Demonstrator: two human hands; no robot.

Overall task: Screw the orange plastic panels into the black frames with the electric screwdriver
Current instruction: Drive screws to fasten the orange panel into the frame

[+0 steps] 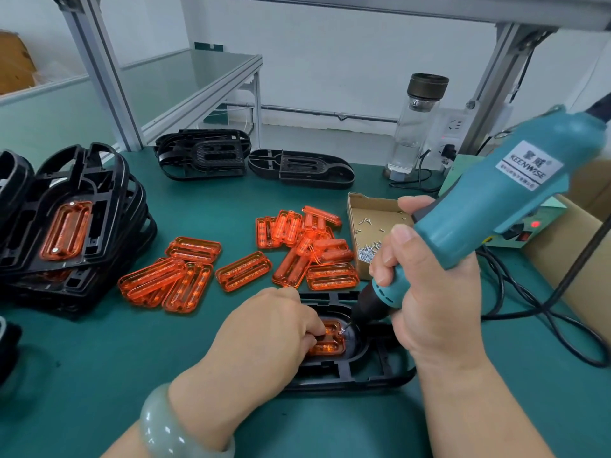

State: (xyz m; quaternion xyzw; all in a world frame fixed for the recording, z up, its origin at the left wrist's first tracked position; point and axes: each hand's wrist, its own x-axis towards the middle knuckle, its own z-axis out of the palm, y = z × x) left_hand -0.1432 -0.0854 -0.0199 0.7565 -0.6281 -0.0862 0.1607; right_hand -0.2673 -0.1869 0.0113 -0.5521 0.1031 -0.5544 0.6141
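Right hand: the right hand [426, 292] is wrapping its fingers and thumb around the lower barrel of the electric screwdriver [496, 206], gripping it firmly.
Electric screwdriver: the teal tool is tilting up and to the right, with its bit pointing down and left onto a screw [342, 331] at the orange panel [330, 342].
Left hand: the left hand [264, 338] is curling its fingers down onto the left part of the orange panel, pinching it in place; a pale green bracelet [165, 428] is sitting on the wrist.
Orange panel: it is lying in the recess of the black frame [370, 368], partly hidden under the left fingers.
Black frame: it is lying flat on the green mat [99, 358], between the two hands at the near edge.
Loose panels: a scatter of loose orange panels [244, 271] is lying on the mat just beyond the hands.
Finished stack: a stack of frames [66, 226] is leaning at the left, the top one carrying an orange panel.
Empty frames: two groups of empty frames [201, 153] are lying at the back of the mat.
Screw box: a cardboard box [367, 209] holding small screws is sitting behind the right hand.
Power unit: a control box [529, 226] with a red light glowing is sitting at the right.
Bottle: a glass bottle [416, 127] is standing upright at the rear.
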